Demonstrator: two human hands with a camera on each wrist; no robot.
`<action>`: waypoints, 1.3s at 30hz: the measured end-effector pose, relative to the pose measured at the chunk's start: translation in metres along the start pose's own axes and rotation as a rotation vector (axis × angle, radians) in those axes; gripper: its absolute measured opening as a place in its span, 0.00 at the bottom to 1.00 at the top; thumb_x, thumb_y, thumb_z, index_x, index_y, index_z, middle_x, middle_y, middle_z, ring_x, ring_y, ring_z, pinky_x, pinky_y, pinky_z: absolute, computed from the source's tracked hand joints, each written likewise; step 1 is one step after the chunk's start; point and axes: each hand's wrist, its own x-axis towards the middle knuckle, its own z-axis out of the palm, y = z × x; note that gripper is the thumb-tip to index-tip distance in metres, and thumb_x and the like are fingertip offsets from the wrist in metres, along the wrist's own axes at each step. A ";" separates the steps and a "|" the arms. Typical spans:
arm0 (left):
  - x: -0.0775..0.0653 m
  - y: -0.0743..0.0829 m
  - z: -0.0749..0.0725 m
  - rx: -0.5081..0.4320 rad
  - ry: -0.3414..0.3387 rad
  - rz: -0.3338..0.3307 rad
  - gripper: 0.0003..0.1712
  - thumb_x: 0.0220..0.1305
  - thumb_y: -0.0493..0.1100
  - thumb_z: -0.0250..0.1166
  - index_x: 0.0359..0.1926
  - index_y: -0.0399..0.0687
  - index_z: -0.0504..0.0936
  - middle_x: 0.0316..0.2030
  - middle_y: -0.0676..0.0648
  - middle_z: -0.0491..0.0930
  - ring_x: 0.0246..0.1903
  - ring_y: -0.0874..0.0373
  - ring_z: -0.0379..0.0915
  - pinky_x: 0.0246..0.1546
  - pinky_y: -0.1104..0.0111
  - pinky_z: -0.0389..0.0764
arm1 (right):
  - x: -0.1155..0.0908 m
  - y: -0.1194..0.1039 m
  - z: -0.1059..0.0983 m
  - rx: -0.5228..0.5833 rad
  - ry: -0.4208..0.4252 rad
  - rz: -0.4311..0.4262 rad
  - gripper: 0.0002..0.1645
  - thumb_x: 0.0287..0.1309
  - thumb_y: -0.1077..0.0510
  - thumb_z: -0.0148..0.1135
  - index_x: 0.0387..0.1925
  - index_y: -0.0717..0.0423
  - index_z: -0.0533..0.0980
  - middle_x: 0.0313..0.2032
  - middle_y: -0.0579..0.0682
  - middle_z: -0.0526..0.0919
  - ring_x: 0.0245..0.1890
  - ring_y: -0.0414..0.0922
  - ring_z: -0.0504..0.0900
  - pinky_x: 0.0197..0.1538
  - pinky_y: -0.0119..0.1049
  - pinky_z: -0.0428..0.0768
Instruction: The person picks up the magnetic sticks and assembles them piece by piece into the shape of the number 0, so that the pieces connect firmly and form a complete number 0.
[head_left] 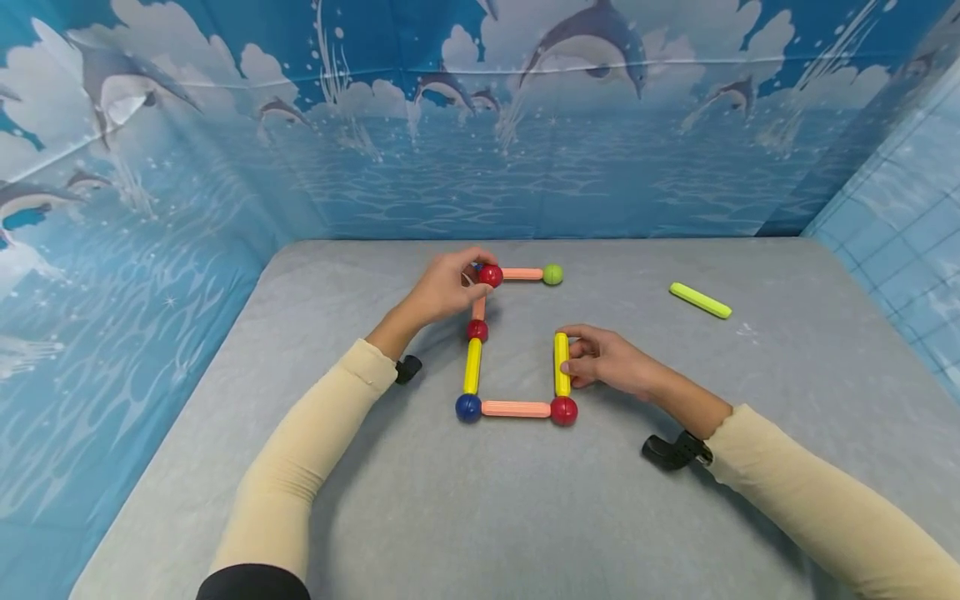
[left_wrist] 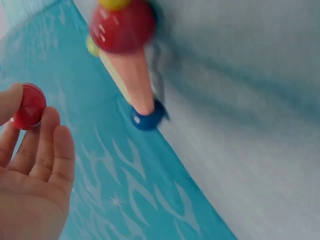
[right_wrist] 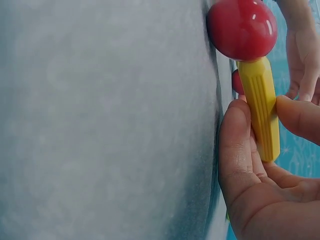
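My left hand (head_left: 448,283) pinches a red ball (left_wrist: 30,107) between thumb and fingers. In the head view that ball overlaps a blue corner ball, mostly hidden; the left wrist view shows the blue ball (left_wrist: 148,116) apart from it. My right hand (head_left: 611,360) pinches a yellow stick (right_wrist: 261,110), whose near end meets a red ball (head_left: 564,411). From there an orange stick (head_left: 516,408) runs left to a blue ball (head_left: 468,408). A yellow stick (head_left: 472,367), another red ball (head_left: 477,331) and an orange stick (head_left: 478,309) continue away from me.
At the back, an orange stick (head_left: 521,273) leads right to a green ball (head_left: 552,274). A loose yellow-green stick (head_left: 701,300) lies on the grey tabletop (head_left: 480,508) at the right. Dolphin-printed blue curtains (head_left: 480,183) stand behind and at the left.
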 end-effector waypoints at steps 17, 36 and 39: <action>-0.018 0.003 0.018 -0.111 -0.168 0.012 0.23 0.66 0.36 0.65 0.62 0.48 0.77 0.54 0.44 0.81 0.46 0.53 0.80 0.43 0.65 0.84 | 0.003 -0.003 0.007 0.007 0.010 0.011 0.39 0.68 0.60 0.58 0.74 0.62 0.54 0.49 0.60 0.75 0.40 0.44 0.82 0.48 0.39 0.86; -0.005 0.005 0.037 -0.044 -0.232 0.077 0.22 0.67 0.34 0.63 0.62 0.44 0.77 0.61 0.46 0.76 0.52 0.51 0.79 0.56 0.62 0.80 | 0.005 -0.004 0.009 0.046 0.027 0.039 0.40 0.68 0.58 0.58 0.74 0.65 0.53 0.49 0.58 0.75 0.40 0.41 0.82 0.49 0.38 0.85; -0.002 0.008 0.040 -0.035 -0.243 0.070 0.24 0.66 0.35 0.64 0.63 0.45 0.76 0.62 0.47 0.76 0.53 0.53 0.78 0.57 0.64 0.80 | 0.005 -0.004 0.009 0.050 0.031 0.046 0.41 0.68 0.58 0.59 0.74 0.65 0.52 0.49 0.58 0.74 0.41 0.41 0.81 0.49 0.36 0.85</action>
